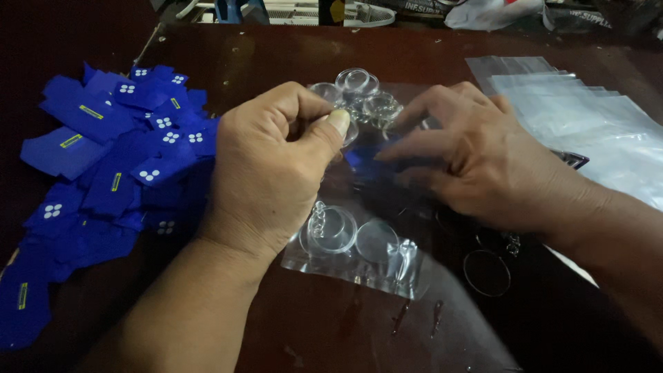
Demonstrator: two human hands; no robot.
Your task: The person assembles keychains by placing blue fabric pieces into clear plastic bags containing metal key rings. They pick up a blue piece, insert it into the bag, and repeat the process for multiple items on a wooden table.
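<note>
two hands (276, 166) (476, 162) on glossy clear plastic bag (359, 259)

Hidden under the left hand (266, 176): part of the clear bag (359, 259). Cut off at right edge: stacked bags (594, 124). Blue card (362, 160) between fingers, perhaps.

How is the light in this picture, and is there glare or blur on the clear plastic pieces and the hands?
Head view: dim light, dark table nearly black; soft glare on the clear plastic bag and the stack of bags; left hand fairly sharp, right hand slightly soft; clear discs hard to separate; blue cards oversaturated.
</note>
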